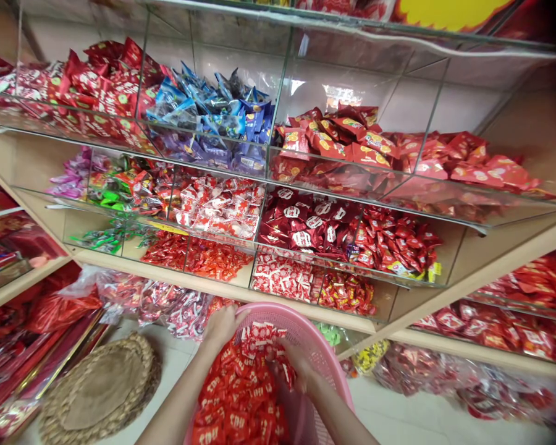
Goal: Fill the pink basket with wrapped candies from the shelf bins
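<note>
A pink plastic basket with mesh walls is below me, in front of the shelves. Inside it are many red-wrapped candies with gold print, and a smaller heap of white-and-red wrapped candies at the far side. My left hand grips the far left part of the basket rim, thumb on top. Down inside the basket, my right hand is curled around some white-and-red candies, its fingertips partly hidden among them.
Ahead stand wooden shelves with clear bins of wrapped candies, including red packets and blue packets. A woven stool stands on the floor at left. Bagged candies lie along the shelf base.
</note>
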{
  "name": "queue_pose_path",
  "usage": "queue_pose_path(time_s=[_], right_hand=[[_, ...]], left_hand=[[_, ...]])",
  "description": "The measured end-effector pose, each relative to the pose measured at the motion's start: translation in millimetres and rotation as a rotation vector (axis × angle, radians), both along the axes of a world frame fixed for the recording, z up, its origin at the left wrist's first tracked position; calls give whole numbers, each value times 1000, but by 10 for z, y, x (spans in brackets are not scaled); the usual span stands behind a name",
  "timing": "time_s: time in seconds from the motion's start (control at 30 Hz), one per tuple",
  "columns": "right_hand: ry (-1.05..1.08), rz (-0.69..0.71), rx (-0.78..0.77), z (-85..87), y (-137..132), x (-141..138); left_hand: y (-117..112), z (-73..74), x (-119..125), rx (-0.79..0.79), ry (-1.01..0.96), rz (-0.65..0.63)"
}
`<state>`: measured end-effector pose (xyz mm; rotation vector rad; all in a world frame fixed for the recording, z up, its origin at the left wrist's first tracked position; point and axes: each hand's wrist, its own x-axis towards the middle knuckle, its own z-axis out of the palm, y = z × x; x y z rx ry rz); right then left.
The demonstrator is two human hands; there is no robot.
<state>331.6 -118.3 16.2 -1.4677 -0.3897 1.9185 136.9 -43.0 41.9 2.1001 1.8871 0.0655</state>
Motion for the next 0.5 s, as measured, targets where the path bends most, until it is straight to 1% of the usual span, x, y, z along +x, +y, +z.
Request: queue_pose_path(time_s=[0.1, 0.23, 0.33, 0.4, 0.5], right_hand=[[-27, 29, 3, 9, 11, -9], [-21, 6, -10, -4, 32, 7], [18, -2, -26, 21, 40, 24], [21, -6, 4, 43, 42, 31], [-46, -21, 93, 39, 53, 40]], left_hand=[[-2, 5, -4, 4, 3, -4], [2, -2, -9, 5, 8, 0], [7, -10, -7, 3, 4, 4], [9, -14, -7, 4, 4, 4], [7, -17, -8, 7, 6, 2]])
